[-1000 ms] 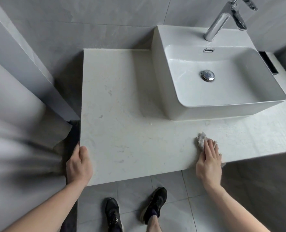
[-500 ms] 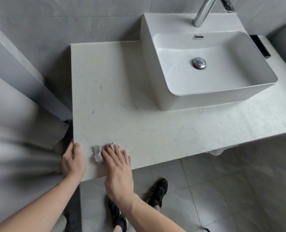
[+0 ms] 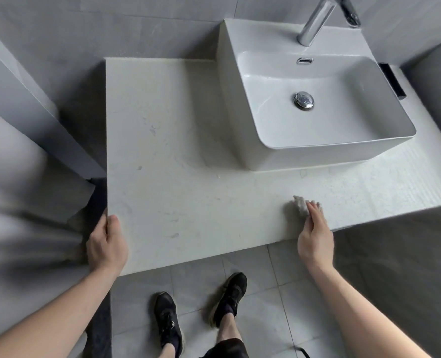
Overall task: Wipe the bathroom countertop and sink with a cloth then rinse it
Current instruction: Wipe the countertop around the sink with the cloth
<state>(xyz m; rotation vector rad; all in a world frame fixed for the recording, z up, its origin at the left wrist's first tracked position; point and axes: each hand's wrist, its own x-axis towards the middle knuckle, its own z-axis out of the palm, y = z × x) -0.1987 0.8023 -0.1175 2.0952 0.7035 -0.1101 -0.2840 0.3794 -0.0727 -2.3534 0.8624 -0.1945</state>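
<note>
Cloth [image 3: 300, 205] sits crumpled on the tabletop [image 3: 188, 177] near the front edge, just in front of the sink [image 3: 317, 156] and a bit to its left. My right hand [image 3: 315, 239] lies flat on it, fingers straight & together, pressing the cloth down w/ the fingertips; palm hangs over the tabletop's front edge. No pinch there, grip is spread flat. My left hand [image 3: 107, 244] holds the tabletop's front left corner, thumb on top, fingers curled round the side edge. Sink is a white box basin standing on the tabletop, chrome drain plug [image 3: 303, 100] in the middle, chrome tap [image 3: 315, 21] at the back. Black shoes [image 3: 167, 321] on grey floor tiles below
</note>
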